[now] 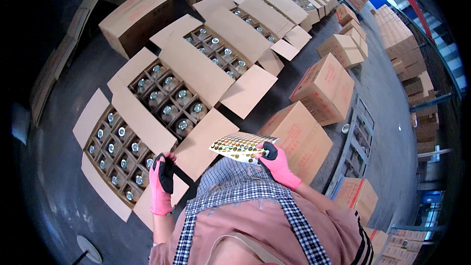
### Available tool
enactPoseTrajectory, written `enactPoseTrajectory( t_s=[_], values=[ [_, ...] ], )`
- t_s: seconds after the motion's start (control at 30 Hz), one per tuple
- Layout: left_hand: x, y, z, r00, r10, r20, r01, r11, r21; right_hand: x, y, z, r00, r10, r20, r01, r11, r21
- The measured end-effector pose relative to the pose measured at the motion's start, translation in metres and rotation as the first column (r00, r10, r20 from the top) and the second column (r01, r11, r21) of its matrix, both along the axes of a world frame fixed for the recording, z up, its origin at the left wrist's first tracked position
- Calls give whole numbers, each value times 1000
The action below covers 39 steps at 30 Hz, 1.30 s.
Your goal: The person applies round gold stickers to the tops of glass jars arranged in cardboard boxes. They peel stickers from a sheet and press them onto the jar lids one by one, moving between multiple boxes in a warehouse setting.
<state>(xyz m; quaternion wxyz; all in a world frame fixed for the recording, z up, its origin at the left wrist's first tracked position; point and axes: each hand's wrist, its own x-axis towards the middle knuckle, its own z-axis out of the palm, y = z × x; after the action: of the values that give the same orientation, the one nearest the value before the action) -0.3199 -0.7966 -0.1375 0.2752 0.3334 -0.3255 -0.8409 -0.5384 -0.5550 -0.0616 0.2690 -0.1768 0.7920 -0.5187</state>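
My right hand (pixel 275 163), in a pink glove with black patches, grips the right edge of a sheet of round gold stickers (pixel 237 147) in front of my checked apron. The sheet is tilted and slightly curved. My left hand (pixel 163 181), gloved the same way with bare fingertips, is closed with its fingers curled. Whatever it may hold is too small to make out. Beside it stands an open carton (pixel 105 99) of bottles with silvery tops, set in cardboard dividers. Behind it, a second open carton (pixel 120 81) holds more such bottles, its flap reaching toward the sheet.
Farther off, another open bottle carton (pixel 189 44) leads a row running to the back. Closed cartons (pixel 306 142) line the right side, near a metal rack (pixel 354 142) on the floor. A closed carton (pixel 135 17) stands at the back left. Tall carton stacks (pixel 400 39) rise far right.
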Motion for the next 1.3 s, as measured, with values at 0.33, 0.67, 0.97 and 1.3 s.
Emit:
enactPoseTrajectory(
  t_s=[0.33,0.67,0.97,1.3],
  values=[
    [-48,-7,-36,979,-107,176,108,994,6,-71,-17,5,988,16,-153,-16,1000,-1],
    [-297,50,-53,819,-518,248,510,854,100,-223,111,-62,879,-471,-73,465,881,-82],
    [-524,115,-39,523,-646,556,769,639,18,-409,205,-65,721,-688,83,691,707,-150],
    [-714,81,-86,531,-669,521,804,592,-59,-609,243,-27,511,-847,-146,802,531,-273]
  ],
)
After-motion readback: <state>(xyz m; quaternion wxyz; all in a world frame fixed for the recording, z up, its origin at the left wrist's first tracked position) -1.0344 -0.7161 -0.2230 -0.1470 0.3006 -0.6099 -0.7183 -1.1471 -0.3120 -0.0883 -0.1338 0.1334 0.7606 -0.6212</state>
